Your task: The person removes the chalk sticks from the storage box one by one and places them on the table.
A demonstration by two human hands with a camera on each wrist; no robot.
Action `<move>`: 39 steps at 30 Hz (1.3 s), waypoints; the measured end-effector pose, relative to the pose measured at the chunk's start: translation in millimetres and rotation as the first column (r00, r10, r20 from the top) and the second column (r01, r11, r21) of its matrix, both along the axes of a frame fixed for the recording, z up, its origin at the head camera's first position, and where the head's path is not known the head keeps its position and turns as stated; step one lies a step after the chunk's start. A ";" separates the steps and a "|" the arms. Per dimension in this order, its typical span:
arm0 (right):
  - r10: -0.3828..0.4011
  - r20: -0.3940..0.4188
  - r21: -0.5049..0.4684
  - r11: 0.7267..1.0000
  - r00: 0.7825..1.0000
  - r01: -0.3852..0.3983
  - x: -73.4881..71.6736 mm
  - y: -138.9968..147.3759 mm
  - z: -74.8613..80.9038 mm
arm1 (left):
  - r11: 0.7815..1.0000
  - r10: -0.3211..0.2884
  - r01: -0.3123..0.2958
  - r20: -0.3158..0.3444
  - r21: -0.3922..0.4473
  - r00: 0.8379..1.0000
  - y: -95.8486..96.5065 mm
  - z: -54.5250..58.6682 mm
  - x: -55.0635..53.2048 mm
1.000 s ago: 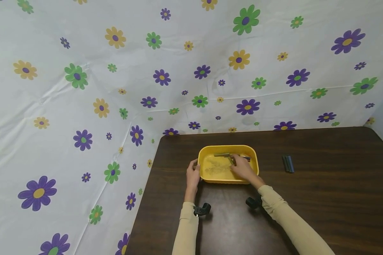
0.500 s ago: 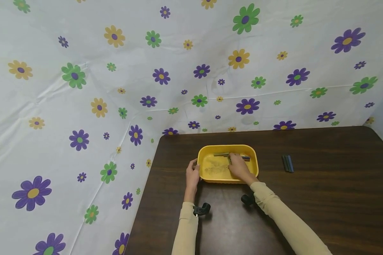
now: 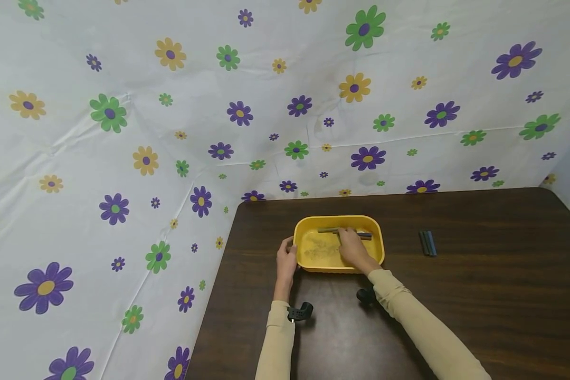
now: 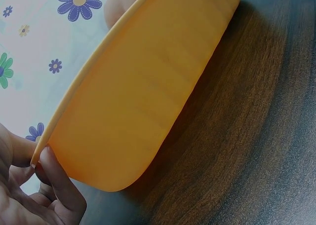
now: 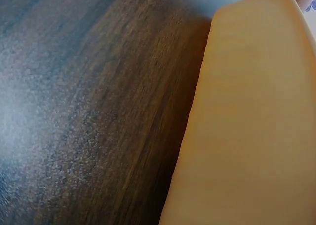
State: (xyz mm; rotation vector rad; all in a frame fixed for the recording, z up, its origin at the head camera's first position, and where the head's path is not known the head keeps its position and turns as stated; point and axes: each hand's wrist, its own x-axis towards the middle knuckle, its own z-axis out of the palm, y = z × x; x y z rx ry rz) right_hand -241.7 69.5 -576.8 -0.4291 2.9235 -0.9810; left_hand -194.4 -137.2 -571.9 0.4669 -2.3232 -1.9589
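A yellow plastic tray [image 3: 313, 270] sits on the dark wooden table. My left hand [image 3: 286, 261] is at its left end; in the left wrist view, thumb and finger pinch the rim of the tray [image 4: 123, 96]. My right hand [image 3: 353, 248] reaches down inside the tray, fingers curled at a short olive-green chalk-like stick [image 3: 339, 238], mostly hidden by the hand. Behind the fingertips, another olive-green stick [image 3: 326, 230] lies along the far wall, and a dark blue stick [image 3: 364, 236] is to their right. The right wrist view has mainly the tray's outer wall [image 5: 247, 111].
Right of the tray, several dark green and blue sticks [image 3: 427, 244] lie side by side on the table [image 3: 494, 295]. Dusty grey smudges mark the tray floor. A flower-printed white cloth [image 3: 275, 95] hangs behind and along the left side.
My right hand has shifted slightly left within the tray, its fingers now covering more of the short olive-green stick. The left hand keeps its place on the rim.
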 end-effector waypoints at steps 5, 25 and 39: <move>-0.004 0.006 0.001 1.000 1.000 0.004 -1.3 -2.2 0.3 | 1.000 -0.003 0.003 -0.002 0.004 1.000 0.4 -0.3 0.4; 0.055 0.089 -0.228 0.973 0.995 -0.033 -5.0 13.7 9.3 | 1.000 -0.009 0.010 -0.039 0.020 0.999 1.8 -1.6 3.5; 0.112 0.292 -0.458 0.888 0.950 0.036 -4.8 38.6 29.4 | 1.000 0.021 -0.021 -0.008 0.021 1.000 3.2 2.2 3.3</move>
